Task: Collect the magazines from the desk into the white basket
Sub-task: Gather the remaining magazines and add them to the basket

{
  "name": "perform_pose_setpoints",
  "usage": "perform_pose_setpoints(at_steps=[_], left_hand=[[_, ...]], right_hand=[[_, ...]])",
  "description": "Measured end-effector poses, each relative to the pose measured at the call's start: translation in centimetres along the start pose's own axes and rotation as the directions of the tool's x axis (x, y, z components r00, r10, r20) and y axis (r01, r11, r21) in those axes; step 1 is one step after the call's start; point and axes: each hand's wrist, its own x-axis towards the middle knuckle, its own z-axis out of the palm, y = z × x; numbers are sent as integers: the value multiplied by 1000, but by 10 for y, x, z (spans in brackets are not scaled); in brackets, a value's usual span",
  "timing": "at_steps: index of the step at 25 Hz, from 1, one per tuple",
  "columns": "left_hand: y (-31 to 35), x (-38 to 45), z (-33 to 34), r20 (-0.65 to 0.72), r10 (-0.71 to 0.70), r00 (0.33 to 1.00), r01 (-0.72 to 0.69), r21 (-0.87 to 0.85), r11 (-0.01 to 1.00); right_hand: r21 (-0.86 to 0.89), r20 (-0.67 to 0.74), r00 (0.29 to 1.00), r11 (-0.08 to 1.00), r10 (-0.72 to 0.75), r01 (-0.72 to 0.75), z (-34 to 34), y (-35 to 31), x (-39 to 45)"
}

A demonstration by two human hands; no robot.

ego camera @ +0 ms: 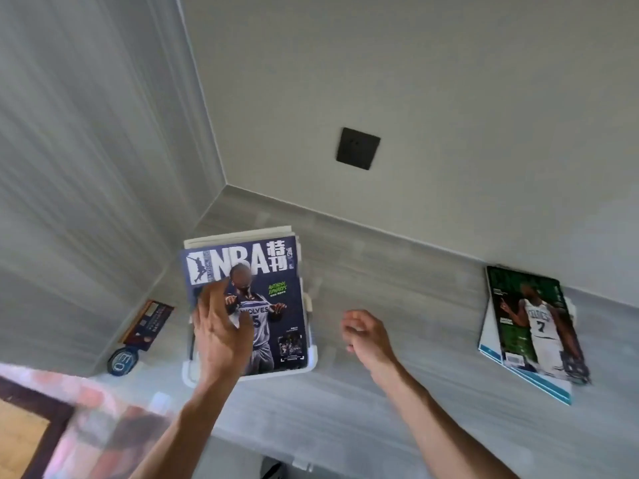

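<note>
Several magazines (247, 305) in basket (311, 364) | we rest left hand (221, 335) flat on top, grip open | right hand (368, 335) loosely curled, empty | 2 magazines (534, 326) left on tabletop (397, 299)

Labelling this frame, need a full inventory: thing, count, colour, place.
NBA magazine: 1, dark blue, top of the stack in the basket, left of centre.
Basket: 1, white, on the desk near the left wall; only its rim shows.
Green magazine: 1, green cover, far right of the desk, atop others.
Lower magazines: count unclear, white and teal edges, under the green magazine.
Desk: 1, grey wood grain.
Booklet: 1, dark red, by the left wall.
Round tag: 1, blue, in front of the booklet.
Socket: 1, black, back wall.
Left hand: 1, flat on the NBA magazine.
Right hand: 1, empty, above the desk.
</note>
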Motion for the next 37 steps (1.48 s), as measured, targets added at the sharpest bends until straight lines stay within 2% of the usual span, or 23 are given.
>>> perform_pose_setpoints(at_steps=[1, 3, 6, 9, 11, 12, 15, 17, 21, 26, 28, 30, 31, 33, 35, 37], left_hand=[[23, -9, 16, 84, 103, 991, -100, -29, 995], [69, -27, 50, 229, 207, 951, -192, -88, 977], [129, -59, 105, 453, 268, 851, -216, -163, 963], [172, -101, 154, 618, 264, 741, -205, -166, 965], [202, -132, 186, 662, 247, 707, -210, -137, 968], [201, -135, 187, 673, 237, 701, -209, -124, 970], [229, -169, 222, 701, 228, 675, -225, -98, 969], [240, -182, 235, 700, 213, 681, -220, -82, 972], [235, -191, 244, 680, 140, 720, -196, 6, 981], [220, -207, 249, 647, 83, 758, -150, 49, 987], [217, -213, 251, 636, 72, 768, -144, 61, 988], [221, -220, 256, 631, 73, 773, -123, 36, 992], [225, -223, 258, 635, 76, 769, -105, 8, 994], [237, -225, 263, 638, 54, 768, -23, -57, 998], [252, -222, 258, 652, -38, 757, 200, -176, 964], [260, -218, 249, 748, -64, 660, 447, -322, 835]], right_hand=[[4, -28, 999, 1000, 18, -18, -24, 12, -6], [-6, -103, 993, 998, 61, -62, -79, 43, -14], [-48, -240, 963, 989, 126, -141, -174, 87, -17], [-145, -359, 924, 970, 130, -193, -267, 119, -14], [-253, -398, 910, 938, 121, -235, -332, 142, -5], [-275, -425, 897, 926, 123, -258, -344, 143, 1], [-199, -562, 808, 919, 178, -340, -424, 163, 27], [-145, -600, 771, 919, 213, -367, -463, 172, 51], [-170, -603, 750, 874, 273, -455, -479, 186, 78], [-297, -656, 719, 798, 228, -524, -476, 198, 88], [-326, -645, 752, 842, 134, -430, -474, 193, 82], [-327, -605, 791, 933, -86, -149, -458, 178, 67], [-323, -582, 789, 946, -197, -1, -444, 167, 54], [-351, -552, 732, 907, -399, 231, -410, 148, 23], [-395, -487, 690, 839, -536, 374, -372, 136, -15], [-424, -359, 713, 786, -602, 451, -337, 131, -50]])
